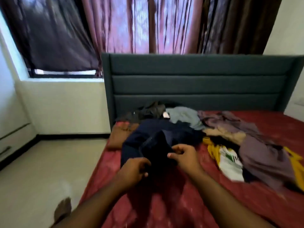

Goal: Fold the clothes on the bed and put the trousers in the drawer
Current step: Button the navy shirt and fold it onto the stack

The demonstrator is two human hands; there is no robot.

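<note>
A dark navy garment, which may be trousers, lies bunched on the red bed in front of me. My left hand grips its near left edge with curled fingers. My right hand pinches the cloth at the near right between thumb and fingers. Behind and to the right lies a loose heap of clothes: a grey-blue piece, mauve pieces, a white and yellow shirt, a black item and a brown one.
The dark grey padded headboard stands at the back under maroon curtains. Pale floor runs along the left of the bed. White drawer fronts show at the far left wall.
</note>
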